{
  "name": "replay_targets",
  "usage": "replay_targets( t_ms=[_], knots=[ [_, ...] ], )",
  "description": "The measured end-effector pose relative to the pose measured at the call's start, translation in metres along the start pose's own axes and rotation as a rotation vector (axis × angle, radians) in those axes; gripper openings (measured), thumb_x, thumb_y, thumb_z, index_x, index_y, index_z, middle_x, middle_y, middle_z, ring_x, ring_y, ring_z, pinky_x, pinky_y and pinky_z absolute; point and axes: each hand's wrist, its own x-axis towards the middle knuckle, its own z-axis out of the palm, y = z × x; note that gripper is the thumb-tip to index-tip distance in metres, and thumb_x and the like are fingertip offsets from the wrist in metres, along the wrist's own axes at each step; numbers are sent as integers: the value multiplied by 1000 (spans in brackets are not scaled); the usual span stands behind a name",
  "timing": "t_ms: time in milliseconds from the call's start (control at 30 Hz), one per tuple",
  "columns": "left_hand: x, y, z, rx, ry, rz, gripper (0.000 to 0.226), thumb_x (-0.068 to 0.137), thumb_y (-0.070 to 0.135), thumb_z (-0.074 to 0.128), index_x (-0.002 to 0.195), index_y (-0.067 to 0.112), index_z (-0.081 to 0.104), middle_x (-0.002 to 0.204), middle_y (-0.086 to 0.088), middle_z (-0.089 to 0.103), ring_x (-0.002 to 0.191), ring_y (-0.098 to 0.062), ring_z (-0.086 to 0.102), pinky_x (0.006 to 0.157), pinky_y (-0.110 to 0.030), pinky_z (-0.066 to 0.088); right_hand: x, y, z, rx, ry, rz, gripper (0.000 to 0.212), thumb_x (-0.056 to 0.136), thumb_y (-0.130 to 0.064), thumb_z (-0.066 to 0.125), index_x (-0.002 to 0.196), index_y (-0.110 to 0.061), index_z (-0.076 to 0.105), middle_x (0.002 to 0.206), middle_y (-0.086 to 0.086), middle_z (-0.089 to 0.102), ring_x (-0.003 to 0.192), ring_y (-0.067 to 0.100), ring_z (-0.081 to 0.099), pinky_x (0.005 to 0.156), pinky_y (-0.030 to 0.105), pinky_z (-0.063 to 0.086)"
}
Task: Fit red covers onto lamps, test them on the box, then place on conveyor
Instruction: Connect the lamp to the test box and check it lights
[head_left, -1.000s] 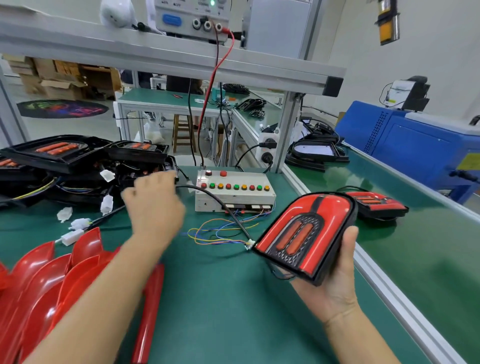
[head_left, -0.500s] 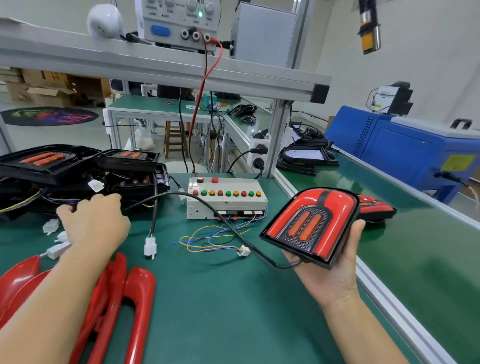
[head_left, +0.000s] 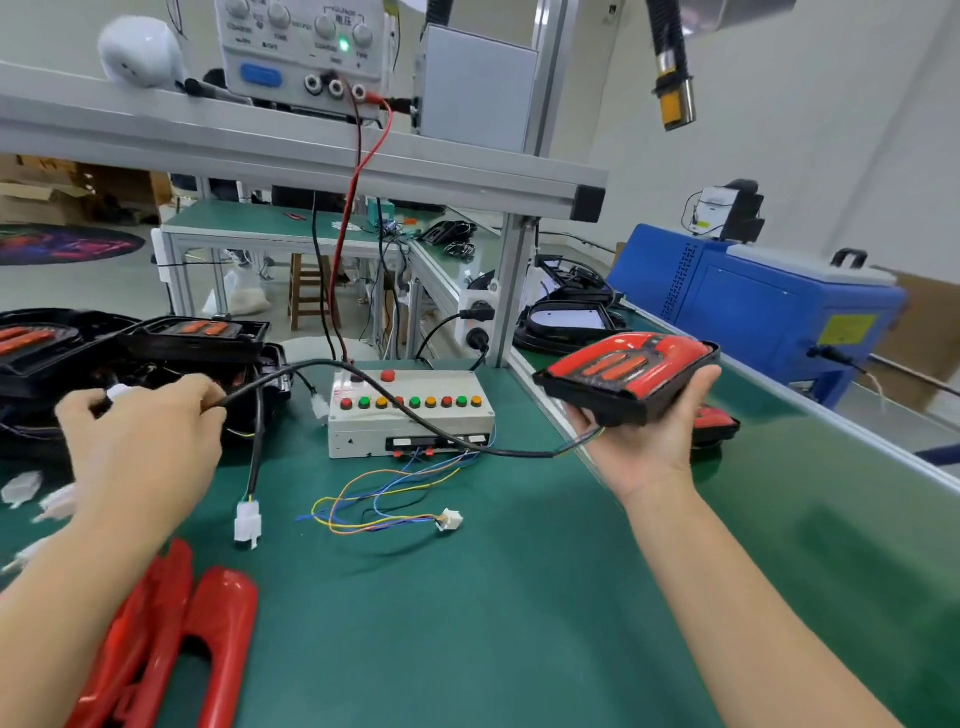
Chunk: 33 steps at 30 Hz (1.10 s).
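My right hand (head_left: 644, 447) holds a black lamp with a red cover (head_left: 628, 371) fitted on it, lying nearly flat above the table's right edge. The lamp's black cable (head_left: 426, 423) runs left across the front of the white test box (head_left: 410, 415) to my left hand (head_left: 140, 447). That hand grips the cable near its white connector (head_left: 117, 392). Loose red covers (head_left: 208, 639) lie at the bottom left. Another finished lamp (head_left: 719, 421) rests on the green conveyor (head_left: 831, 530), just behind my right hand.
Black lamps without covers (head_left: 197, 338) are stacked at the left. A second cable with a white plug (head_left: 247, 522) and the box's coloured wires (head_left: 384, 509) lie on the green mat. A power supply (head_left: 306, 52) stands on the shelf above. A blue machine (head_left: 753, 306) borders the conveyor.
My left hand has drawn the lamp's cable away to the left. My right hand has raised the lamp and tipped it flatter, nearer the conveyor.
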Motion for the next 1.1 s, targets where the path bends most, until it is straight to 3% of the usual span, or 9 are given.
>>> replay_targets(
  t_ms=[100,233,367,467,567,700,867,1033,1100],
  knots=[
    [-5,16,-5,-95,89,136,9,87,7,64,94,9,68,77,-13,65,74,-37,62,76,-53,47,21,-8,12,21,98,-36,80,78,-83,39,120,-19,63,117,13,70,107,33,66,91,53,52],
    [-17,34,-10,-254,103,223,26,90,26,52,106,12,68,79,-5,56,69,-36,58,58,-46,49,42,-14,23,34,144,-50,84,76,-83,43,127,-18,58,122,14,64,111,34,61,97,55,48],
    [-28,48,-9,-322,84,308,17,90,17,65,105,14,70,80,3,56,66,-27,57,58,-39,48,55,-20,27,66,135,-57,86,75,-84,45,129,-18,57,121,12,64,110,33,61,96,55,49],
    [-35,56,-8,-409,10,345,22,83,7,70,104,14,71,79,5,57,63,-18,53,59,-37,48,57,-24,23,64,122,-46,87,74,-84,46,129,-17,56,123,15,63,111,36,61,93,56,51],
    [-40,63,-7,-481,-71,386,23,84,15,66,106,14,72,79,6,57,64,-18,54,62,-37,48,51,-22,7,32,117,30,87,74,-83,49,126,-14,57,123,20,62,109,41,61,89,60,51],
    [-46,76,-11,-534,-149,457,26,80,18,59,102,16,73,81,15,55,68,3,49,62,-14,36,37,-19,-30,-31,107,152,91,72,-83,50,128,-12,56,124,26,61,111,49,60,88,68,48],
    [-59,84,-8,-544,-257,601,23,79,16,62,97,21,76,80,15,58,61,1,44,59,-18,40,17,-26,-82,-176,159,277,74,75,-71,59,126,-18,62,119,18,68,105,38,66,80,53,55],
    [-74,92,1,-550,-361,725,23,78,14,63,96,25,74,80,13,60,66,-6,55,60,-26,45,6,-42,-109,-352,243,356,35,85,-44,60,92,-14,75,90,12,75,72,25,73,60,35,58],
    [-79,96,5,-513,-380,781,24,81,15,62,98,27,74,81,13,60,69,-10,56,63,-27,43,6,-44,-114,-454,271,383,33,91,-43,56,96,-13,71,89,12,75,71,24,73,60,33,58]
  ],
)
